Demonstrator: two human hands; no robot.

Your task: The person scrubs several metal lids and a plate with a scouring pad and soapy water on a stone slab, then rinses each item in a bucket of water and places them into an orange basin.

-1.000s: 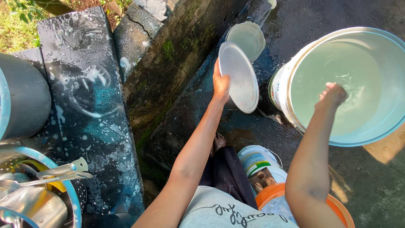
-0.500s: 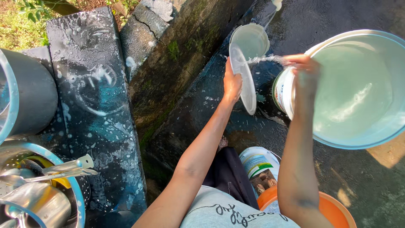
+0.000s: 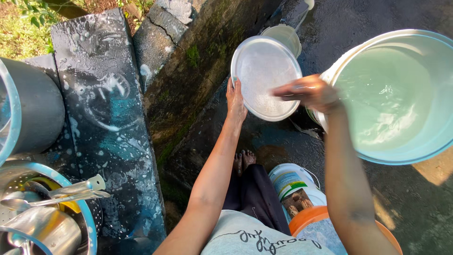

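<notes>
Pale green water fills the large white bucket (image 3: pixel 401 94), rim nearly level w/ the surface, standing on wet dark concrete (image 3: pixel 415 203) at the person's right; soapy black stone slab (image 3: pixel 104 118) lies to the left w/ a basin of steel utensils (image 3: pixel 42 212) at its near end; small white bucket (image 3: pixel 285 35) stands beyond the lid. Round white lid (image 3: pixel 265 78) is held up between slab and large bucket, flat face toward the camera. Left hand (image 3: pixel 235 100) grips lid's lower-left rim, fingers curled behind, thumb in front. Right hand (image 3: pixel 309 92) lies across lid's right edge, fingers extended, loosely together, rubbing the face; holds nothing. Risk: wet, soapy rim may slip from the one-hand grip; lid would then drop onto the concrete or into the bucket.
</notes>
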